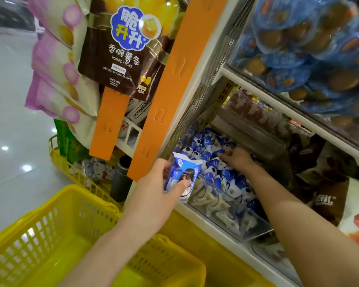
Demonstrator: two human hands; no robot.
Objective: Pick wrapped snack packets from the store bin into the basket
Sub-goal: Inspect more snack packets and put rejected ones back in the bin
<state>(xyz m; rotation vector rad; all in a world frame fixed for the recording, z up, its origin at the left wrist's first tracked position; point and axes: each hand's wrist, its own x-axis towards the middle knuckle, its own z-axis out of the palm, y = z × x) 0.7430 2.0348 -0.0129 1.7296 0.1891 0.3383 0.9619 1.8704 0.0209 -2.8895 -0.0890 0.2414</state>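
The left grip is grasping a snack packet, the thumb pressing across its printed face and the fingers curling behind, probably so that the slippery film is not sliding out as it is being carried. The packet is sitting just over the near left corner of the store bin, not yet above the basket, which is lying open at seven o'clock of that grip. The wrapper is looking glossy and crinkled, blue and white, puffed like a small pillow, with a dark round sandwich biscuit printed on it.

At two o'clock of the left grip, the right grip is reaching deep into the bin, fingertips pointing down among the pile of packets. Whether it is pinching one or only touching them, I cannot tell. The reach is suggesting a second pick being readied while the first is being carried.

The bin is showing clear, hard plastic walls, low at the front, likely so shoppers are seeing and reaching the loose heap. The basket is bright yellow moulded plastic with lattice sides.

At twelve o'clock of the left grip an orange strip is running up the shelf edge, and a brown foil potato-stick bag is hanging at eleven o'clock.
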